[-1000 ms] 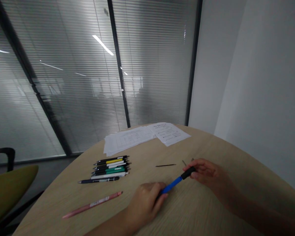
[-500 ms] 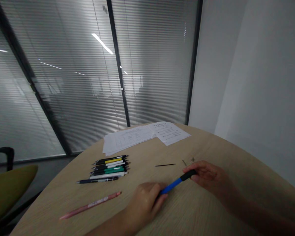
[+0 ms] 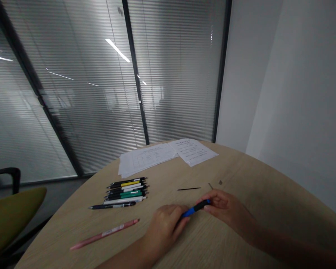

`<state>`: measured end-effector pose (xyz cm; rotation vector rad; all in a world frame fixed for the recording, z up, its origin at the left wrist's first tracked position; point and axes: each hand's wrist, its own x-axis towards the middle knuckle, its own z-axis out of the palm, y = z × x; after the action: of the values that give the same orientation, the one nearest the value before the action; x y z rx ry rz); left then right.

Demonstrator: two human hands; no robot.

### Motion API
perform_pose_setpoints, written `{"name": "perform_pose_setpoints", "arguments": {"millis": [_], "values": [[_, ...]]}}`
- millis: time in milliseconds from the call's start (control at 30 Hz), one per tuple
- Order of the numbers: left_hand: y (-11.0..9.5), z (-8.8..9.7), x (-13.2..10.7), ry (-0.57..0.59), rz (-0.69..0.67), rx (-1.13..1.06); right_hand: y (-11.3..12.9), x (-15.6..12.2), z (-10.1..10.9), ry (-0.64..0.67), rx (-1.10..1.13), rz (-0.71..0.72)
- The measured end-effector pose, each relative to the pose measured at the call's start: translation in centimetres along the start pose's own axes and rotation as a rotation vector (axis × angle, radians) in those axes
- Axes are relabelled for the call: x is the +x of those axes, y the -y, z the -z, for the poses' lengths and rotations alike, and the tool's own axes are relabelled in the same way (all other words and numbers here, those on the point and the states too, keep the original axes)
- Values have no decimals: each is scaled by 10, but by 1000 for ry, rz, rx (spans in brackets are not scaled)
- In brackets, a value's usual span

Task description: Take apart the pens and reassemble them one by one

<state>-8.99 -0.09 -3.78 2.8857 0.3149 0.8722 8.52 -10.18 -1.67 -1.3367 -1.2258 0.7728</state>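
Observation:
A blue pen with a black grip (image 3: 195,209) is held between both hands just above the wooden table (image 3: 240,168). My left hand (image 3: 164,226) is closed round its blue rear end. My right hand (image 3: 226,209) pinches the black grip end. Beyond the hands lie a thin black refill (image 3: 189,189), a small spring-like piece (image 3: 210,185) and a tiny dark part (image 3: 220,182).
A row of several pens (image 3: 126,190) lies to the left, with one dark pen (image 3: 113,205) in front of it and a pink pen (image 3: 105,234) nearer me. Printed sheets (image 3: 165,154) lie at the far edge. A green chair (image 3: 8,213) stands at left.
My right hand has moved left toward my left hand, so less of the blue barrel shows between them. The loose parts on the table have not moved.

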Motion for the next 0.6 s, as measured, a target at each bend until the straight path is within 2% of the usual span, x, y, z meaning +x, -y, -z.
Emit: {"name": "perform_pose_setpoints", "arguments": {"millis": [233, 333, 400, 467, 600], "values": [[9, -7, 12, 28, 107, -14, -3, 25, -6, -3, 41, 45], [20, -9, 20, 14, 178, -22, -10, 41, -3, -3, -68, 139], [27, -7, 24, -10, 217, -28, -16, 49, 1, -54, -265, 251], [33, -5, 26, -25, 246, -31, -23, 55, 5, -96, -553, 379], [38, -3, 22, -11, 238, -37, -37, 61, 13, -46, -1069, 565]]}}
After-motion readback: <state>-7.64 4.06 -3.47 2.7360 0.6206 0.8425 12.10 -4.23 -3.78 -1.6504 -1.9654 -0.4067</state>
